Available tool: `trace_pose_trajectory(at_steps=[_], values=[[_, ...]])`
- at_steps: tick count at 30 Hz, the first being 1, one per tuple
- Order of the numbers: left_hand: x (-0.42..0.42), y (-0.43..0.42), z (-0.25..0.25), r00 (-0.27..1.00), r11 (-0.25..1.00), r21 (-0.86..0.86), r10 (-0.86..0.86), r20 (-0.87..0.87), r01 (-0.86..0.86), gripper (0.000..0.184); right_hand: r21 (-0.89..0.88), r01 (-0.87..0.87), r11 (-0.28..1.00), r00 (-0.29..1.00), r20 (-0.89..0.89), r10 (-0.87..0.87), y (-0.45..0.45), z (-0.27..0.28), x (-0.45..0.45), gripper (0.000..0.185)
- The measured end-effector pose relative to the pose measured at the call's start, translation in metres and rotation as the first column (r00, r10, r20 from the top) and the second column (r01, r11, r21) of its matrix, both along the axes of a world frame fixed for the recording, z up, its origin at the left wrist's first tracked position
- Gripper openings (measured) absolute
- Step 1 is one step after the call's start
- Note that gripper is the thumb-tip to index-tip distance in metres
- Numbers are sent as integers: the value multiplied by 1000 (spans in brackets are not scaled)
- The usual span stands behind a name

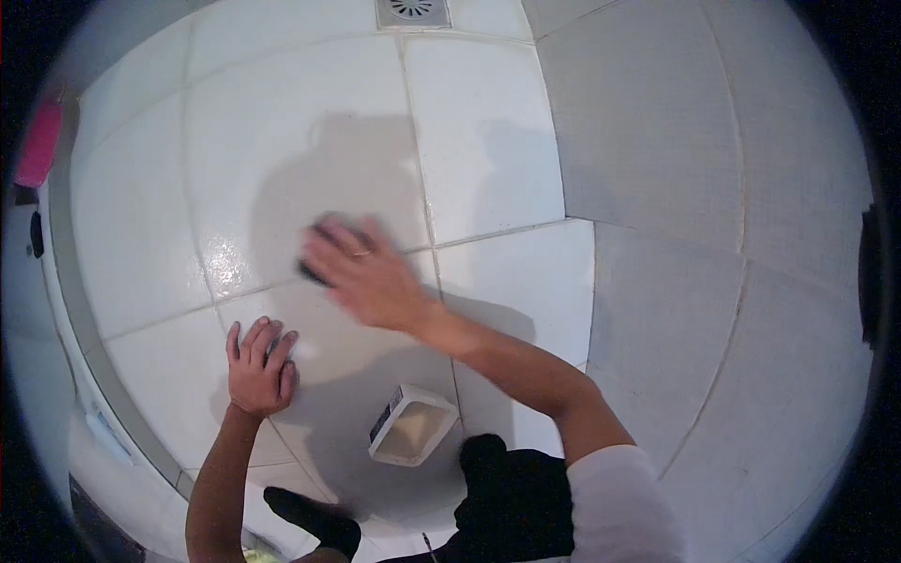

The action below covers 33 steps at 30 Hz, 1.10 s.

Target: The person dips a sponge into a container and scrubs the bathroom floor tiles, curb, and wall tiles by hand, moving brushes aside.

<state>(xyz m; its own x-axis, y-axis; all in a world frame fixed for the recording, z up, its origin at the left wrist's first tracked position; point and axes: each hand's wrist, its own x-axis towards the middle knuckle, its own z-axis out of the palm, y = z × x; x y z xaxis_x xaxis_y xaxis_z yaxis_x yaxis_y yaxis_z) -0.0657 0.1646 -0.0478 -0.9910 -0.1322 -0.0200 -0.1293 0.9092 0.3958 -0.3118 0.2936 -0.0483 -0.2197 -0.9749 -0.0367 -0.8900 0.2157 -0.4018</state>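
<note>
My right hand [361,277], smeared by motion, presses down over a dark scrubbing pad [312,273] on the white tiled floor [300,84]. Most of the pad is hidden beneath the fingers. Flat on the tiles to the left rests my left hand [260,369], fingers apart, holding nothing. Between my arms, close to my body, a white plastic tub [413,427] stands on the floor with its top uncovered. Something pale or beige shows inside it, but I cannot tell what.
A square metal floor drain [413,11] is set in the tiles at the far end. Grey tiled wall [657,122] rises along the right. At the left, a pink object [39,145] sits beyond a raised edge [80,281]. My dark-clad foot [305,514] is at the bottom.
</note>
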Motion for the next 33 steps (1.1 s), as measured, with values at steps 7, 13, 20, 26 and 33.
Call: trace_pose_trajectory(at_steps=[7,13,20,26,33], values=[[-3,3,2,1000,1000,-3,-1,1,1,43,-238,699,674,602,-313,-734,67,-33,-158,55],[-2,0,2,1000,1000,-18,-3,25,3,43,3,171,985,985,20,-171,55,-5,-23,55],[0,0,6,1000,1000,9,-4,22,4,45,-36,552,833,798,-268,-540,139,-18,-83,53],[3,2,0,1000,1000,-2,-18,5,18,44,-26,518,855,817,-282,-503,135,-11,-125,55],[2,0,-1,1000,1000,0,-9,15,9,44,-1,489,872,851,-220,-477,148,-5,-90,69]])
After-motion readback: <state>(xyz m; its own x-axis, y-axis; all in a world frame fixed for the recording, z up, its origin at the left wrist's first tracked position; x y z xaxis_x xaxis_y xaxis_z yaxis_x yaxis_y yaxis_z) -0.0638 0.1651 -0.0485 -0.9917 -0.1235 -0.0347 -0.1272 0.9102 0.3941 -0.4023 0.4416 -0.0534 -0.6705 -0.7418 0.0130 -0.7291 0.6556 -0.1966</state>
